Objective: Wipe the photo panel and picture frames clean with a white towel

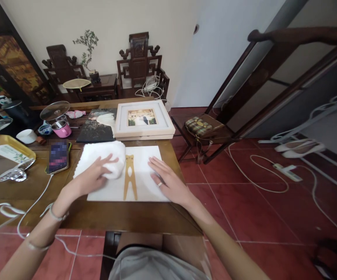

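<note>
A white board (145,159) lies flat on the wooden table (104,214), with a tan stand piece (130,177) lying down its middle. My left hand (94,177) rests with fingers spread on a bunched white cloth (114,163) at the board's left side. My right hand (168,181), a ring on one finger, lies flat and open on the board's right part. Behind the board sits a white picture frame (143,119) with a photo in it.
A phone (58,156) with a white cable lies left of the cloth. Further left are a yellow tray (9,149), a pink pot (61,128) and a white bowl (27,136). A dark print (96,126) lies beside the frame. Cables and a power strip (286,171) cross the red tile floor.
</note>
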Demonstrator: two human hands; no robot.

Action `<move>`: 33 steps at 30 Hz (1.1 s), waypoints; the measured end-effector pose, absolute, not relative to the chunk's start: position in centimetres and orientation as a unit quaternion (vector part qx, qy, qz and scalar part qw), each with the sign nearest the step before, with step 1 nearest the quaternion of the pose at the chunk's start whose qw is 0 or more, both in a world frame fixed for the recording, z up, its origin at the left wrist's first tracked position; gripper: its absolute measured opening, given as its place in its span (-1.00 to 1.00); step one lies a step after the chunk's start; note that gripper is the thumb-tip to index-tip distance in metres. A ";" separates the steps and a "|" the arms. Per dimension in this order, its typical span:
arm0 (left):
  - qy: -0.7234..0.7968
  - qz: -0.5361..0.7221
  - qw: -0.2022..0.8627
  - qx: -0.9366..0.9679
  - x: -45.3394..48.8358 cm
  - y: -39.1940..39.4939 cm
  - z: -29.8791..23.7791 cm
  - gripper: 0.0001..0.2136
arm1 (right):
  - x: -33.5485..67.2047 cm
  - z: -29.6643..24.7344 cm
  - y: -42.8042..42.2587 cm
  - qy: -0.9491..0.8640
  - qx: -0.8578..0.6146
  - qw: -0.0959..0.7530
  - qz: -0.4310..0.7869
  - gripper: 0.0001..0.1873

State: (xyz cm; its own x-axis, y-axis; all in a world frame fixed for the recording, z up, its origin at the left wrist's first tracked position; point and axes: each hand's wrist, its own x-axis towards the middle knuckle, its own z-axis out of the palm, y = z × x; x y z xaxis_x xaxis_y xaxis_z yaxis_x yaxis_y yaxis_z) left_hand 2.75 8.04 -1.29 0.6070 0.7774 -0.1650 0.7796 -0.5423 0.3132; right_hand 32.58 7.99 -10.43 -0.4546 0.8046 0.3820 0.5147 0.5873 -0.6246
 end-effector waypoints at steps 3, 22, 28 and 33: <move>0.436 -0.002 0.206 0.876 3.5 3.5 -0.7 -0.61 | 32.5 -10.6 8.0 -0.824 -0.399 0.341 0.212 -0.49; 0.442 0.014 0.244 0.863 3.1 8.5 -0.9 -0.66 | 32.6 -10.5 8.1 -0.826 -0.400 0.335 0.212 -0.49; 0.452 0.078 0.251 0.852 4.7 13.0 -2.3 -0.71 | 32.6 -10.5 8.0 -0.829 -0.400 0.328 0.212 -0.49; 0.437 0.039 0.226 0.870 8.2 10.0 -2.1 -0.60 | 32.6 -10.4 8.0 -0.829 -0.402 0.327 0.210 -0.49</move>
State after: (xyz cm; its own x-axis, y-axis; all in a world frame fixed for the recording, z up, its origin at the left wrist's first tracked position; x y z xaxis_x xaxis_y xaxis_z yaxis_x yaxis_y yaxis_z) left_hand 8.19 10.01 -2.07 0.6146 0.7783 -0.1288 0.7427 -0.5158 0.4270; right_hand 32.62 7.99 -10.43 -0.4632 0.8038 0.3733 0.5298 0.5888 -0.6104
